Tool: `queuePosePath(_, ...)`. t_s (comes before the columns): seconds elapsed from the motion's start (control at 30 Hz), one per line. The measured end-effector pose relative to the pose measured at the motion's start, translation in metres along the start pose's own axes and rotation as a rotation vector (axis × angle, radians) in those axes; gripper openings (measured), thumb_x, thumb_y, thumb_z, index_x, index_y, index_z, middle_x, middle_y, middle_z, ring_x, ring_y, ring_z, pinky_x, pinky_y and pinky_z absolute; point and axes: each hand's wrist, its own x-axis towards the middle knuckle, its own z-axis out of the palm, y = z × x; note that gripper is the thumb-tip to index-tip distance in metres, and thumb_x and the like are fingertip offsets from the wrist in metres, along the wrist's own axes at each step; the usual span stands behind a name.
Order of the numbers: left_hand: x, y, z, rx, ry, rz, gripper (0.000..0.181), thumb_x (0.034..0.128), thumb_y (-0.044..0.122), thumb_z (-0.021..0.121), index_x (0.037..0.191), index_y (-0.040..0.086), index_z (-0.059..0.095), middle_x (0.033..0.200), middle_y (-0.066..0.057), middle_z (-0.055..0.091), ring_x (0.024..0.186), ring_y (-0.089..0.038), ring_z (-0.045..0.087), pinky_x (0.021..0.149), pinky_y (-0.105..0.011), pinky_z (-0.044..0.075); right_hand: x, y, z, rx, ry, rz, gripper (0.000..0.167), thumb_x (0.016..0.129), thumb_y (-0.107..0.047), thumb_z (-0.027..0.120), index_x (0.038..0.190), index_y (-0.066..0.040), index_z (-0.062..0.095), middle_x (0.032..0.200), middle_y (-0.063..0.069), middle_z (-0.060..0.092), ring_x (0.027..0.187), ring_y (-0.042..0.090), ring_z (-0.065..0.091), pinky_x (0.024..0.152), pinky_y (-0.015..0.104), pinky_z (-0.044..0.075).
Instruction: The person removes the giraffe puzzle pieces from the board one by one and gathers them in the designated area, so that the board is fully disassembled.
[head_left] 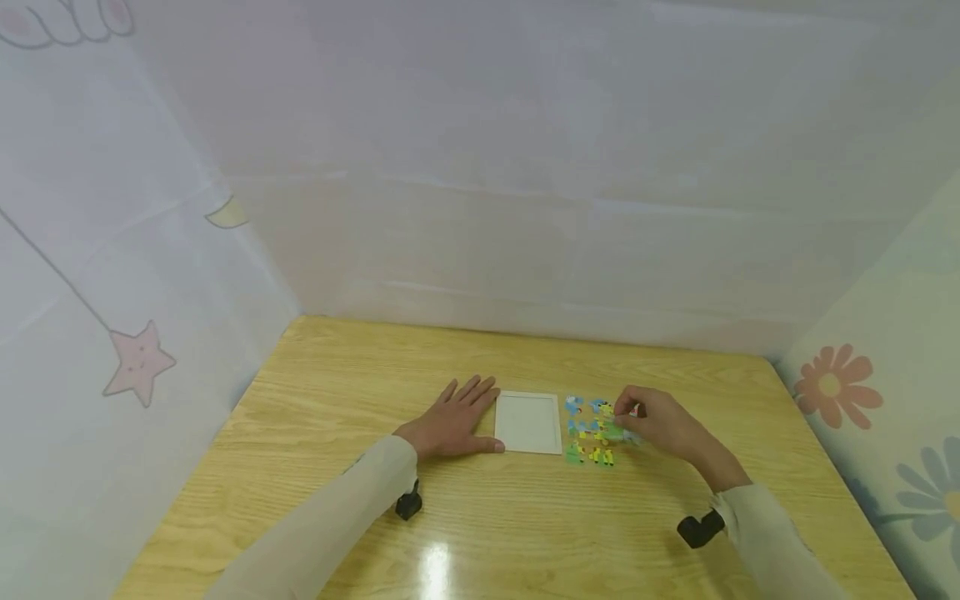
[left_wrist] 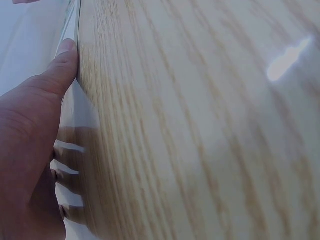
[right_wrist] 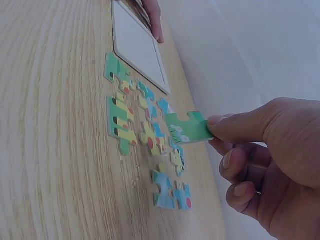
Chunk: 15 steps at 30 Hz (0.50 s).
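Observation:
My right hand [head_left: 663, 423] pinches a green jigsaw puzzle piece [right_wrist: 192, 129] with white flowers between thumb and index finger. In the right wrist view that piece is held above several loose puzzle pieces [right_wrist: 120, 120], green, yellow and blue, laid out in rough rows on the table. Left of them lies a flat white puzzle tray [head_left: 528, 423] with a raised rim and no pieces in it. My left hand [head_left: 453, 423] lies spread on the table, fingers straight, its thumb and fingertips at the tray's left edge. The left wrist view shows the thumb [left_wrist: 64, 60] along that edge.
A wooden table [head_left: 360, 358] carries everything. Pale cloth walls [head_left: 540, 233] with printed stars and flowers stand behind it and at both sides. Each wrist wears a small black device [head_left: 408, 502]. A light glare shows near the front of the table.

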Motion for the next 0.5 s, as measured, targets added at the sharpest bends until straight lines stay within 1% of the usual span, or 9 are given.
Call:
queuePosePath(0.23,0.000,0.000,0.001,-0.003,0.004,-0.004,0.100,0.1002,0.071,0.057,0.172,0.011,0.021,0.182,-0.010,0.011,0.170,-0.038,0.009,0.136,-0.065,0.009,-0.009,0.004,-0.006,0.010,0.003,0.018,0.004,0.105,-0.015,0.069,0.103,-0.012,0.068,0.099,0.007,0.071,0.069,0.009,0.049,0.061,0.026,0.045)
queuePosePath(0.4,0.001,-0.001,0.002,-0.007,0.001,-0.005,0.100,0.0998,0.073,0.056,0.172,0.013,0.021,0.182,-0.009,0.011,0.170,-0.037,0.009,0.136,-0.064,0.009,-0.014,0.005,-0.009,0.013,-0.025,0.023,0.006,0.105,-0.013,0.067,0.102,-0.009,0.067,0.100,0.010,0.071,0.064,0.008,0.046,0.056,0.025,0.043)
queuePosePath(0.5,0.001,-0.001,0.002,-0.005,0.000,-0.003,0.100,0.0999,0.074,0.054,0.172,0.013,0.020,0.182,-0.009,0.011,0.170,-0.036,0.008,0.136,-0.064,0.008,-0.017,0.008,-0.009,0.011,-0.030,0.026,0.006,0.105,-0.012,0.067,0.101,-0.009,0.067,0.101,0.009,0.071,0.064,0.007,0.045,0.055,0.025,0.043)
